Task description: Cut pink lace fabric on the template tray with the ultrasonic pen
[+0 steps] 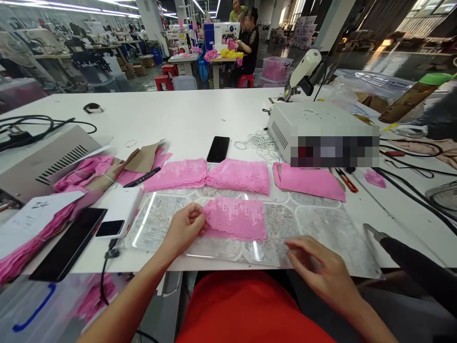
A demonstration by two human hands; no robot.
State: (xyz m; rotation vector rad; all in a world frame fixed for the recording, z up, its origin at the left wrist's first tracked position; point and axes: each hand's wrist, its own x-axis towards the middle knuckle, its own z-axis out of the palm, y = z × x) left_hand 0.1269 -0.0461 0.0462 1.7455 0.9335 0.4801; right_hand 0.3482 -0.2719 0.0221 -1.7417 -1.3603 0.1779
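A pink lace fabric piece lies flat on a clear patterned mat in front of me. My left hand pinches the left edge of this lace piece. To the right, my right hand hovers over the front of the mat, its fingers curved apart and nothing visible in them. Just behind lie two stacks of pink lace, the left stack and the middle stack, with their ends meeting. Further right is a folded plain pink fabric piece.
A black phone and tangled pale cord lie behind the lace. A grey box machine stands at the right, near orange-handled snips. On the left are a white power bank, a dark tablet and pink bundles.
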